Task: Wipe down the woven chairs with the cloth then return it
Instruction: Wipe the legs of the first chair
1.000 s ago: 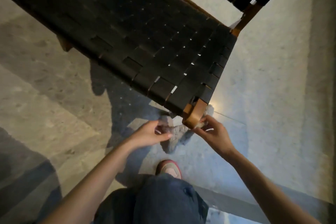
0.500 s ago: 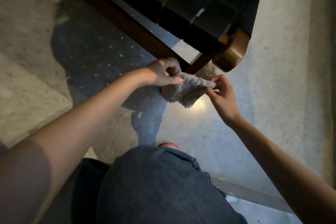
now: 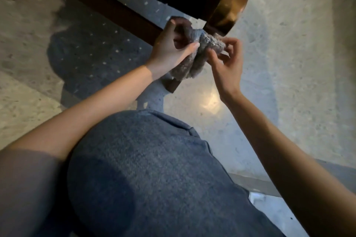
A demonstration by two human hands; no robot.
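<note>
Head: cloth point(image 3: 190, 65) diagonal, lower-left to upper-right

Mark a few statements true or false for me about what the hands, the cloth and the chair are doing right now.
1. The left hand and right hand both hold the grey cloth. True.
2. The cloth lies spread flat on the woven seat. False: it is bunched up between the two hands, below the seat.
3. The chair's wooden corner shows just above the hands in the picture. True.
4. The right hand hangs empty at the person's side. False: its fingers pinch the cloth.
</note>
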